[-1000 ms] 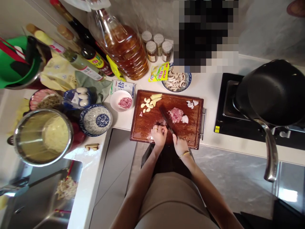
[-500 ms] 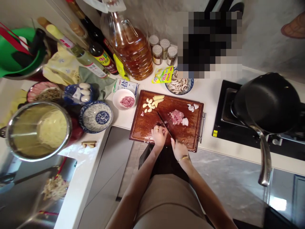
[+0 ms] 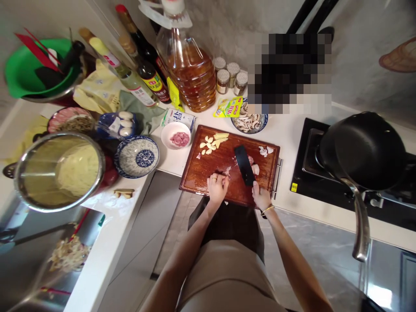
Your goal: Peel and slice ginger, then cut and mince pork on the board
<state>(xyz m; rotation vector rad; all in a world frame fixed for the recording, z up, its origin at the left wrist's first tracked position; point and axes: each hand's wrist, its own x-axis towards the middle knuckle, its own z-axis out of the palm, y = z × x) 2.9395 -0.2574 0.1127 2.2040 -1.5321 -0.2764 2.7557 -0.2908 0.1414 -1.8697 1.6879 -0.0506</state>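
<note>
My right hand is closed round the handle of a dark kitchen knife. The blade lies turned flat over the cutting board and covers part of the chopped meat. With curled fingers, my left hand holds a small piece of raw meat on the board, left of the knife. Peeled garlic cloves and ginger pieces lie at the board's upper left. White-pink scraps sit in its upper right corner, and a pale lump lies right of the blade.
Left of the board stand a small bowl of meat, a patterned bowl and a steel pot. Behind are sliced mushrooms, an oil jug and bottles. A black wok sits on the stove at right.
The knife has moved right, away from my left hand, and turned from edge-down to flat over the chopped meat. My left hand stays at the small meat piece. The view has shifted slightly.
</note>
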